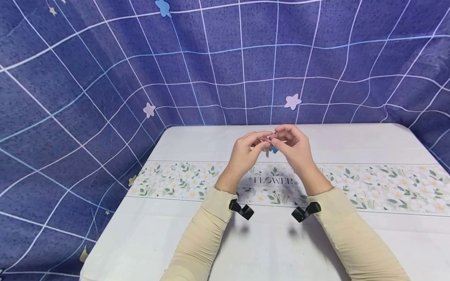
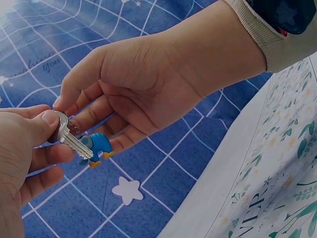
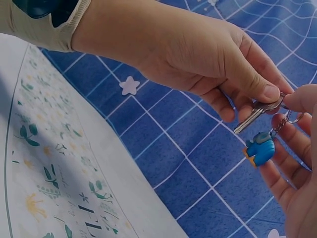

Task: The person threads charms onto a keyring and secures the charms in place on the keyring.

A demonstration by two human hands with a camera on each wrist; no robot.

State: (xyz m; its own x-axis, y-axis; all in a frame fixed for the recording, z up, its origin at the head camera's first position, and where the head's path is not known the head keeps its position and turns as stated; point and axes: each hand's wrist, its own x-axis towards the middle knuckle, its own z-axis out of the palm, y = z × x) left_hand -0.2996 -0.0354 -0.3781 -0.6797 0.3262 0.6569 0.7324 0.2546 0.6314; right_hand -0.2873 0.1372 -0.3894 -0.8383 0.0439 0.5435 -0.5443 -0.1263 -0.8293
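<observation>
- Over the far part of a white table [image 1: 270,249], just beyond a floral band [image 1: 197,181], held up in the air between two hands: a key [image 3: 253,116], linked to a thin key ring [image 3: 299,119], a short chain [image 3: 280,125] and a small blue figure [image 3: 262,150].
- Could slip, in judgement, from fingertip-only contact on smooth metal; likeliest cause, a sudden tug on the ring against the key's head.
- If let go by both hands at once, liable to drop to the table, with key, chain and figure together.
- Easy to fumble at the ring, because of fingertips crowded into one tiny spot and partly hiding the metal.
- Also possible: twisting or snagging the chain, through a swing of the blue figure beside the fingers.
- With the left hand [image 1: 246,150], pinching the key's head between thumb and index finger, blade slanting downward, other fingers bent behind.
- With the right hand [image 1: 295,146], seemingly pinching the ring between thumb and index finger, exact contact hidden; remaining fingers curved behind the figure, impossible to tell whether touching.
- Reaching forward with both forearms, in cream sleeves [image 1: 197,238], angled inward toward nearly meeting fingertips.
</observation>
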